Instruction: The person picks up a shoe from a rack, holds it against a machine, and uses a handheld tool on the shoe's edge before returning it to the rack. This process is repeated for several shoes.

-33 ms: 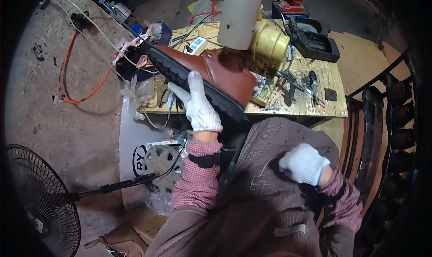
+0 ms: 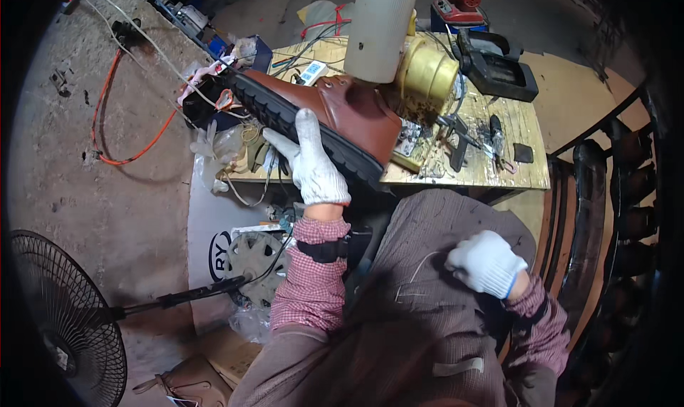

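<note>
My left hand (image 2: 317,166), in a white knit glove, grips a brown leather boot (image 2: 363,125) from below. Its fingers lie against the thick black lugged sole (image 2: 285,119), and the boot is tilted on its side with the toe toward the upper left. The boot's opening faces a pale upright cylinder (image 2: 383,29) and a yellow ringed collar (image 2: 427,68), which partly cover it. My right hand (image 2: 488,263), gloved in white too, rests closed above the dark apron (image 2: 434,307) on my lap. Its curled fingers hide whatever may be inside them.
A wooden table (image 2: 524,125) carries a white power strip (image 2: 311,72), a black tray-like case (image 2: 495,65) and several hand tools. At the lower left stands a black fan (image 2: 64,307). Dark racks (image 2: 630,186) line the right side. An orange cable (image 2: 107,107) hangs at the left.
My right hand has shifted slightly down and to the right over my lap. The boot and my left hand have barely moved.
</note>
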### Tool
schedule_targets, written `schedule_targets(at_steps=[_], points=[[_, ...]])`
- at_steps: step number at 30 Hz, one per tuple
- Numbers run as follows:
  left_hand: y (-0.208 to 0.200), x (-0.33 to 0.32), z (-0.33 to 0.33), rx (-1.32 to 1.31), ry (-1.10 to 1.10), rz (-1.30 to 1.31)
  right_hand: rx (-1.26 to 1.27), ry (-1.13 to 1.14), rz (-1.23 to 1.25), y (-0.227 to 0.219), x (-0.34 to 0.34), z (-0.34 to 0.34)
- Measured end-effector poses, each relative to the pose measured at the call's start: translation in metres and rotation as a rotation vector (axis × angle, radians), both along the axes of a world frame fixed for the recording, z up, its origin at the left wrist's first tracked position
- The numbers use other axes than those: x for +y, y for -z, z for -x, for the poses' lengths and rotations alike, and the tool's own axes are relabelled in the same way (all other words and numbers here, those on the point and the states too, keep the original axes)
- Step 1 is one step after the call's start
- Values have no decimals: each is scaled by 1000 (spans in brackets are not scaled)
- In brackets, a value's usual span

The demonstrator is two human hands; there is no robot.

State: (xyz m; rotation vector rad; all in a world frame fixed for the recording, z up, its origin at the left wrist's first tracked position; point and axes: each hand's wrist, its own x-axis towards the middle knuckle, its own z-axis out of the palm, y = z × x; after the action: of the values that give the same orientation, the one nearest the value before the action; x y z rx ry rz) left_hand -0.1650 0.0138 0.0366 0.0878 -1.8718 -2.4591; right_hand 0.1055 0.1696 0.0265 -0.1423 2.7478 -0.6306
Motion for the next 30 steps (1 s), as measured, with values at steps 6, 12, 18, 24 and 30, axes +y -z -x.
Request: schedule_targets(at_steps=[6, 12, 18, 24, 30], points=[[-16, 31, 33, 71, -16, -60, 260, 412, 180, 16, 17, -48], [-18, 24, 29, 30, -4, -32, 580, 384, 34, -4, 17, -18], [0, -7, -31, -81, 82, -136, 1030, -8, -127, -54, -28, 97], [17, -57, -46, -250, 468, -289, 129, -480, 131, -59, -34, 38], [30, -70, -74, -683, 762, -578, 514, 608, 651, -17, -19, -16]])
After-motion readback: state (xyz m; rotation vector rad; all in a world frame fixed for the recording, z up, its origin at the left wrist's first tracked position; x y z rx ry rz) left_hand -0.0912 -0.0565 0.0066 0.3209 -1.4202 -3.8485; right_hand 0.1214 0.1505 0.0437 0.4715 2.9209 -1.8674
